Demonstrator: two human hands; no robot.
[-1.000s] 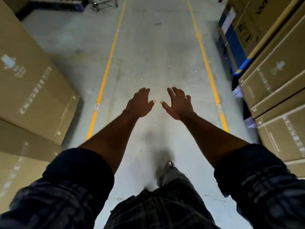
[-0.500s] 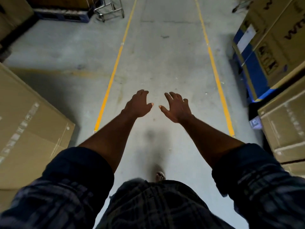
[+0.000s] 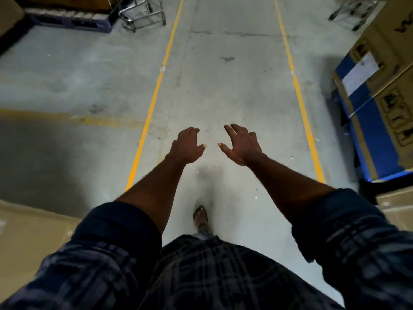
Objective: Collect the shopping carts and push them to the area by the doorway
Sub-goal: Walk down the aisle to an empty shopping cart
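Head view, walking approach along a warehouse aisle. Far left, behind the fingers, a cardboard carton [image 3: 29,233] is cut by the frame edge. A second ago such cartons filled that whole side, and their retreat shows that the person has walked forward. Well ahead and left of the fingers lies a blue pallet [image 3: 67,22], and beside it stands a wire shopping cart [image 3: 143,14]. The cart now sits larger and lower in view than before, so the gap is judged to be closing, though it remains far beyond reach. The left yellow line [image 3: 154,104] runs just outside the left hand [image 3: 186,146], whose fingers are loosely curled and hold nothing, slightly more bent than a second ago. Behind and below both hands, a sandalled foot [image 3: 201,217] steps forward. The right hand [image 3: 242,145] is just beside the left, thumb tips near but apart; its fingers are spread, gently bent and empty. The right yellow line [image 3: 299,97] passes outside it. Far ahead and right of the fingers, wheels and bars suggest a second cart [image 3: 348,12], newly entered at the frame corner. A blue-banded carton [image 3: 380,108] stands to the right. Hidden: both carts' baskets and handles are cropped by the top edge, carton lettering is illegible, and no doorway is visible.
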